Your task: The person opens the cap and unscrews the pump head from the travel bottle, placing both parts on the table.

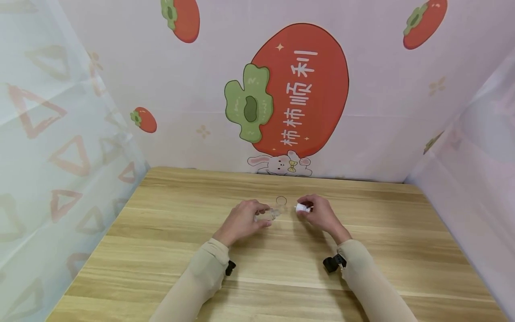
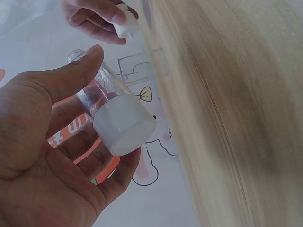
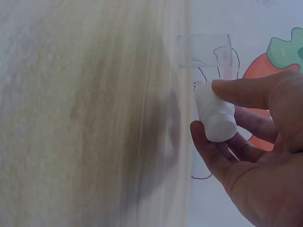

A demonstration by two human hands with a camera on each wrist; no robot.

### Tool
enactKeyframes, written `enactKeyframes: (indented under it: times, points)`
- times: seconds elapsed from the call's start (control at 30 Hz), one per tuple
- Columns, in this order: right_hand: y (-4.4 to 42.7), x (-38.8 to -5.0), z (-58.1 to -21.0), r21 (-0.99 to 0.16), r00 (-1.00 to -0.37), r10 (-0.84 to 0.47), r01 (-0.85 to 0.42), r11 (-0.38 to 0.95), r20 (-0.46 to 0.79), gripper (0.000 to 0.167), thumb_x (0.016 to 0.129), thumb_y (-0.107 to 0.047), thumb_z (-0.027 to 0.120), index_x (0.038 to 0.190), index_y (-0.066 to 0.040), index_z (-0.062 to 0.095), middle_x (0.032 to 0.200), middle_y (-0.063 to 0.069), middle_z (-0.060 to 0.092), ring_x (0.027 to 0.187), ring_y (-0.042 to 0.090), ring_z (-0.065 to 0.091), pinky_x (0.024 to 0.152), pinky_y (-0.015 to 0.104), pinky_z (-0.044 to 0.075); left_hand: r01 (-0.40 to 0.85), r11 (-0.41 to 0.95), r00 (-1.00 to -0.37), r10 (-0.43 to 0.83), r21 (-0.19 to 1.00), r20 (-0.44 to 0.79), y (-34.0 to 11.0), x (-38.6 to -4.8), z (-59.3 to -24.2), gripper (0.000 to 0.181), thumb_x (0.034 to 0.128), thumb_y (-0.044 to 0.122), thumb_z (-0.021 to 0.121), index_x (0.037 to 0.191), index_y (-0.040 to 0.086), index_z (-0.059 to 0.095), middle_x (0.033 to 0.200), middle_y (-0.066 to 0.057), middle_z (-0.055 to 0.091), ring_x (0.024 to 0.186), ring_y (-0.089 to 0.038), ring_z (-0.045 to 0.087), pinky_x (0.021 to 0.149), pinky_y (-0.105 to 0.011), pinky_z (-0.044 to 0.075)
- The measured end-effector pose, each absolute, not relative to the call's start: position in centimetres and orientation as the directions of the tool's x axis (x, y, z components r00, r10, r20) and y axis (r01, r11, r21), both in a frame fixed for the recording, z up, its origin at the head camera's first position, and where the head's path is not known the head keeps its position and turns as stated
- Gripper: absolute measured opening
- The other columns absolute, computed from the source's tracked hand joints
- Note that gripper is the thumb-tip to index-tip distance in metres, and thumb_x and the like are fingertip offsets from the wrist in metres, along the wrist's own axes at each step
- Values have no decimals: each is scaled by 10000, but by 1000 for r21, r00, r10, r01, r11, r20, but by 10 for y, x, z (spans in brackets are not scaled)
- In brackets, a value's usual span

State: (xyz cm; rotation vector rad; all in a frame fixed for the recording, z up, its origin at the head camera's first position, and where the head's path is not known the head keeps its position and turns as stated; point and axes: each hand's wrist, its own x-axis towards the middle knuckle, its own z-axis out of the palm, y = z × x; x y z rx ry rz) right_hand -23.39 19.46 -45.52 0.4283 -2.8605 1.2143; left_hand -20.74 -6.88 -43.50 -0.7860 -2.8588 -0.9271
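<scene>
My left hand (image 1: 244, 219) holds a small clear bottle (image 2: 106, 85) between thumb and fingers. The bottle has a white base (image 2: 124, 125) and lies tilted in the hand, its neck toward the right hand. My right hand (image 1: 319, 213) pinches a small white pump or spray top (image 3: 216, 113) between thumb and fingertips. The two pieces are apart, both held just above the table. Between the hands and a little behind them, a clear cylindrical cap (image 3: 205, 50) stands on the table; its round rim shows in the head view.
The wood-grain table (image 1: 257, 286) extends around both hands. A printed cloth (image 1: 374, 112) with persimmons and a rabbit hangs at the table's back edge, and more cloth rises along both sides. Black wrist cameras (image 1: 331, 264) sit under the forearms.
</scene>
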Motion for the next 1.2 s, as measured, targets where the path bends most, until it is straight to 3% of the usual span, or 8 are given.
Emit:
enactKeyframes:
  times: [0.53,1.2]
  points:
    - [192,-238,-460,-676,-984,-168,-159,720,53,301,860,-16,777,1136,49,676,1051,154,684,970,289,632,876,463,534,473,699,-874,452,537,180,-69,-207,-436,358,871,273,825,1174,94,758,971,-19,713,883,-184,640,777,-373,528]
    - [189,-242,-465,-683,-988,-140,-145,715,63,307,856,-19,779,1133,55,669,1030,151,691,951,281,649,863,453,546,471,680,-872,456,563,179,-68,-208,-439,347,871,248,828,1171,89,759,1000,-56,727,897,-208,650,781,-386,530]
